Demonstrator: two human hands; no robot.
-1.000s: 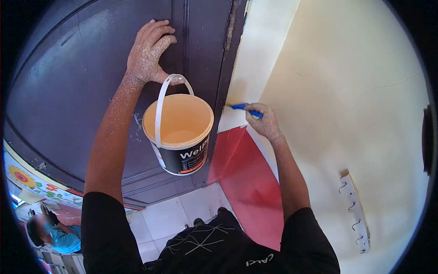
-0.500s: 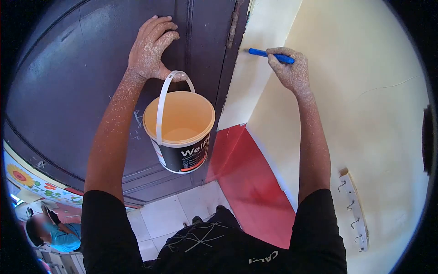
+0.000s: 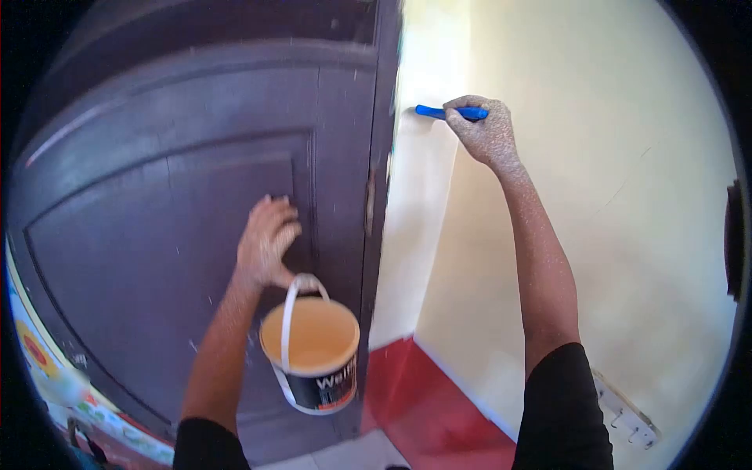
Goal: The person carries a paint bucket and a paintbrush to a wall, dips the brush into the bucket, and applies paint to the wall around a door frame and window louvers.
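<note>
The white handle of a paint bucket [image 3: 317, 395] hangs over the thumb of my left hand [image 3: 268, 241]. The other fingers of that hand are spread out along the dark door [image 3: 227, 188]. Pale paint coats the inside of the bucket, and a dark label wraps its outside. Higher up, my right hand [image 3: 489, 135] pinches a blue-handled paintbrush [image 3: 432, 112], held nearly level. Its tip is right at the cream wall strip [image 3: 427, 172] beside the door frame. Paint specks cover both hands and forearms.
A rusty hinge [image 3: 370, 205] sits on the door's right edge. Red paint [image 3: 439, 419] covers the lower wall in the corner. At lower right a hook rail [image 3: 627, 415] is fixed to the cream wall. Floral pictures [image 3: 47, 352] show at lower left.
The view has tilted up, so the bucket and left hand appear lower. The brush sits higher on the wall strip relative to the hinge. Both hands keep their holds.
</note>
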